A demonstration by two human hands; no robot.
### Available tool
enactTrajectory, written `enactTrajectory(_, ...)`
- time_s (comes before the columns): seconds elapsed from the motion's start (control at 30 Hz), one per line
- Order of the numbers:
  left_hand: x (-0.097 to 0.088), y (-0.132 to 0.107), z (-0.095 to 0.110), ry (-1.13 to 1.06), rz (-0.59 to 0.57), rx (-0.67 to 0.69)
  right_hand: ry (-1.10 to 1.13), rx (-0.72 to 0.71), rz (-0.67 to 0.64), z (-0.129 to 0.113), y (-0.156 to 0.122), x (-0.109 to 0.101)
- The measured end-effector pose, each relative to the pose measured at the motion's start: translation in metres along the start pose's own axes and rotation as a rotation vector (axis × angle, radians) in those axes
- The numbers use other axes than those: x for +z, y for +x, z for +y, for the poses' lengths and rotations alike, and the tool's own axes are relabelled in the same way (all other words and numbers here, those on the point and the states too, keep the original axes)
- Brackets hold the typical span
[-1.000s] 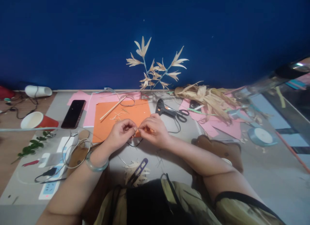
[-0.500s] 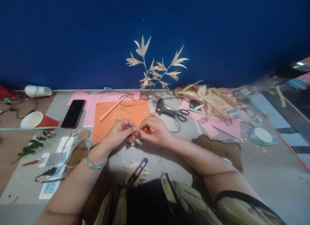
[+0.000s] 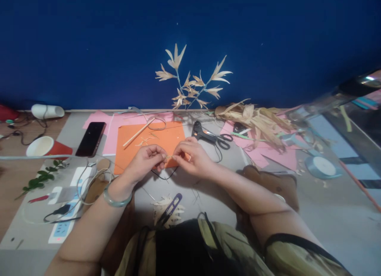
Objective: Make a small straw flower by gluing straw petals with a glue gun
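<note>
— What is held at the centre?

— A small pale piece point(image 3: 169, 157), too fine to be made out clearly, is pinched between the fingertips of the left hand point(image 3: 149, 161) and the right hand point(image 3: 192, 159), above the near part of an orange sheet point(image 3: 160, 137).

— What could be spoiled from here?

— By an uneven pull, the piece could be torn; if the pinch were loosened, it could be dropped and easily lost among the pale scraps point(image 3: 144, 142) strewn across the sheet. A dark cord point(image 3: 164, 178) is seen looped just below the hands, and by a dipping wrist it could be snagged.

— And farther out?

— Past the right hand, a glue gun point(image 3: 204, 134) and scissors point(image 3: 224, 142) are crowded together, so a reach that way could be caught on the handles. Whether the gun is heated cannot be told.

— Where is room left?

— Most is offered by the tabletop point(image 3: 217, 198) between the forearms, bounded toward the body by purple snips point(image 3: 172, 208). On the far side, movement is stopped by a blue wall point(image 3: 190, 22); leftward, passage is narrowed by a phone point(image 3: 91, 139).
</note>
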State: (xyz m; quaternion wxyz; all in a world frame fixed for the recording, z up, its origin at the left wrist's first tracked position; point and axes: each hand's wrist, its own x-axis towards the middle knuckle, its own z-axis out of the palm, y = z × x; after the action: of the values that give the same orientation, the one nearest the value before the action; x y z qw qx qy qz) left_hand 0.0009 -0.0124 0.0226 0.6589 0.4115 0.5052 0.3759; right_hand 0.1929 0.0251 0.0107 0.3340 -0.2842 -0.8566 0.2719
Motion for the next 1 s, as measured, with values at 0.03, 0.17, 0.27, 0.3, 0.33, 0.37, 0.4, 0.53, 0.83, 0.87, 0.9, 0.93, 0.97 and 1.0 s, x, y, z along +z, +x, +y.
enactTrajectory(0.03, -0.001, 0.0, 0.0, -0.005, 0.005, 0.001, -0.004, 0.007, 0.007, 0.0, 0.001, -0.001)
enactTrajectory(0.17, -0.004, 0.0, -0.001, -0.013, 0.033, 0.015, -0.004, 0.033, 0.034, -0.001, 0.001, -0.002)
enactTrajectory(0.27, -0.002, -0.001, 0.0, 0.0, 0.06, 0.037, 0.02, 0.039, 0.056, -0.001, -0.001, 0.001)
enactTrajectory(0.3, 0.0, -0.001, 0.001, 0.007, 0.063, 0.042, 0.031, 0.034, 0.061, 0.0, -0.001, 0.003)
enactTrajectory(0.33, 0.001, -0.001, 0.001, 0.013, 0.059, 0.045, 0.041, 0.026, 0.063, 0.0, -0.002, 0.004)
enactTrajectory(0.37, 0.002, -0.001, 0.0, 0.02, 0.051, 0.049, 0.051, 0.017, 0.063, 0.001, -0.002, 0.006)
enactTrajectory(0.4, 0.002, -0.001, 0.0, 0.025, 0.041, 0.051, 0.061, 0.01, 0.06, 0.001, -0.003, 0.007)
enactTrajectory(0.53, 0.003, -0.001, -0.001, 0.045, 0.017, 0.061, 0.071, 0.0, 0.015, 0.003, -0.002, 0.009)
enactTrajectory(0.83, 0.003, -0.002, 0.001, 0.089, 0.02, 0.067, -0.142, -0.166, -0.028, 0.003, 0.0, 0.003)
enactTrajectory(0.87, 0.003, -0.003, 0.002, 0.09, 0.015, 0.069, -0.159, -0.178, -0.031, 0.002, 0.001, 0.002)
enactTrajectory(0.9, 0.003, -0.003, 0.003, 0.088, 0.01, 0.07, -0.167, -0.186, -0.035, 0.002, 0.001, 0.001)
enactTrajectory(0.93, 0.002, -0.003, 0.003, 0.087, 0.005, 0.069, -0.167, -0.19, -0.041, 0.001, 0.001, 0.0)
enactTrajectory(0.97, 0.002, -0.003, 0.003, 0.085, 0.003, 0.068, -0.159, -0.19, -0.047, 0.001, 0.001, 0.0)
enactTrajectory(1.0, 0.001, -0.003, 0.003, 0.084, 0.003, 0.067, -0.145, -0.187, -0.049, 0.002, 0.001, 0.0)
